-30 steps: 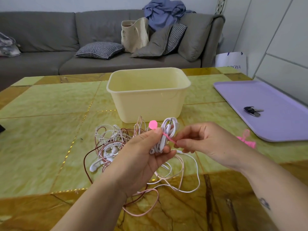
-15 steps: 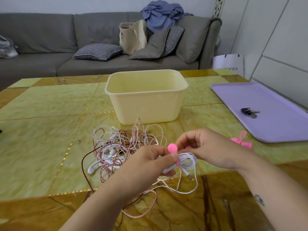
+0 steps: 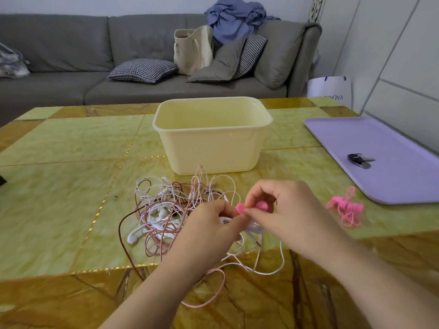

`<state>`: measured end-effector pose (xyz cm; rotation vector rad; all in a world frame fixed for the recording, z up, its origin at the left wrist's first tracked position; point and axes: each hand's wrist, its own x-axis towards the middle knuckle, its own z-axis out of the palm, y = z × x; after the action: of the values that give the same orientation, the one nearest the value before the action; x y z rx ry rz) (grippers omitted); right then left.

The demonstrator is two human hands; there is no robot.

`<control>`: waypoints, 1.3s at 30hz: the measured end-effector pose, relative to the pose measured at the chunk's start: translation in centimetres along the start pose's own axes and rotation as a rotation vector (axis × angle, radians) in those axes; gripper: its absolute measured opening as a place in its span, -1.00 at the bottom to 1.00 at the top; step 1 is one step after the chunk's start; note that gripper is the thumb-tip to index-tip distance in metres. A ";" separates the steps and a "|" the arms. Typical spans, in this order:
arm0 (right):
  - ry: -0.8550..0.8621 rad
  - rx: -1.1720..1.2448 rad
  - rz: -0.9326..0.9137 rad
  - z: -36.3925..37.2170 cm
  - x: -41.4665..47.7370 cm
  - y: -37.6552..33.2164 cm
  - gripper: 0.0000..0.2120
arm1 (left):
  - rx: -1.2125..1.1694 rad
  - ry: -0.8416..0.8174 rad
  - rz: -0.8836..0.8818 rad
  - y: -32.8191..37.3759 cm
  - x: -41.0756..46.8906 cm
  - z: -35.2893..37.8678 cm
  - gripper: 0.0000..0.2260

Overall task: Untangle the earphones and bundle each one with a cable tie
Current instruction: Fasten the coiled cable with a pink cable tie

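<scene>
Earphone cables [image 3: 166,210], thin white and pale pink cords, are lying in a loose tangle on the glossy green-and-amber stone-patterned table [image 3: 59,186], just left of and beyond the left hand [image 3: 209,231]. A flat lilac plastic tray [image 3: 403,176] is sitting well to the right of the right hand [image 3: 292,214] and carrying a small bunch of dark keys [image 3: 360,159]. A cream rectangular plastic tub [image 3: 213,143] is standing beyond both hands. Just right of the right hand, a bright pink earphone [image 3: 346,207] is lying already wound and tied.

Between the hands, a small coil of white earphone cord [image 3: 256,230] is being held. The left hand is pinching it between thumb and curled fingers, while the right hand is pinching a soft pink cable tie with rounded ends [image 3: 240,208] at the coil's top. Loose white and pink loops are trailing under the hands toward the near table edge; whether they belong to the coil cannot be told.

By the look of it, the person is closing the tie round the coil. A good finish is going to depend on the left hand squeezing the loops flat and together, and on the right hand drawing the tie across the coil's middle rather than an end. The tie should be going on snug but not kinking the cord. Any trailing length is worth gathering in first, so no loop is dragging the heap along.
</scene>
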<state>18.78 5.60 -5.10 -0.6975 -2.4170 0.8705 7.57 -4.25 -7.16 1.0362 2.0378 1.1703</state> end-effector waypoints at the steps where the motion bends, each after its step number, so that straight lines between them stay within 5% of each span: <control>1: 0.073 -0.029 -0.046 0.6 -0.2 0.0 -0.79 | -0.030 0.013 -0.014 -0.1 0.2 0.1 -0.84; 9: 0.391 -0.046 -0.307 3.3 -0.8 0.1 -0.94 | -1.021 -0.137 -0.312 0.1 1.0 0.2 -0.87; 18: 0.374 0.053 -0.357 4.0 -0.8 -0.2 -0.93 | -1.487 -0.008 -0.370 1.0 1.1 -1.0 -0.82; 23: 0.297 0.305 -0.193 2.4 -0.4 -0.4 -0.90 | -1.450 -0.018 -0.313 1.3 0.9 -1.7 -0.86; 32: -0.006 0.791 0.065 0.3 0.7 0.2 -0.76 | -1.150 -0.376 -0.191 1.4 0.1 -2.9 -0.85; 39: -0.168 0.819 0.034 -1.1 0.6 -0.3 -0.80 | -1.083 -0.475 -0.240 0.6 0.6 -3.3 -0.62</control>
<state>18.86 6.17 -4.00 -0.3467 -1.9003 1.8204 4.92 -5.08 -5.17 0.4236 0.8743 1.4298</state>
